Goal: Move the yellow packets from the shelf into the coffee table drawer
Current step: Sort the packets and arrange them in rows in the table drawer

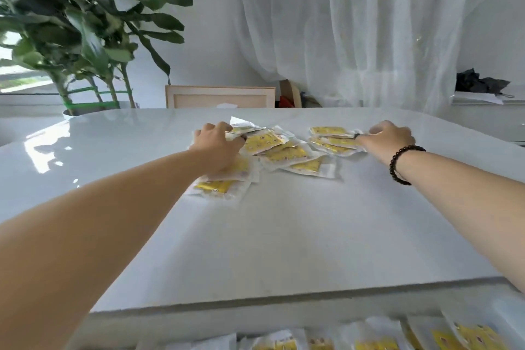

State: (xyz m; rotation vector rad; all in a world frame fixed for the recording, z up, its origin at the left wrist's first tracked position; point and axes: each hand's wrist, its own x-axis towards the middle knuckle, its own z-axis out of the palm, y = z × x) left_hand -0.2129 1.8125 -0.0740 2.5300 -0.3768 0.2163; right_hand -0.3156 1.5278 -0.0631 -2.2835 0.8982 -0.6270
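Both hands gathering yellow packets on the white tabletop

From the head view, the left hand (218,148) lies over the near end of the spread of yellow packets (279,150), fingers curled down onto them, though whether it truly grips any I cannot tell. The right hand (390,138) pinches the edge of a smaller stack of packets (331,139) on the glossy table (284,230). More packets (471,335) lie in what I take to be the open drawer below the near edge. To my eye, sweeping the loose ones inward into one pile before lifting would serve best, since the slick wrappers look likely to slide and spill.
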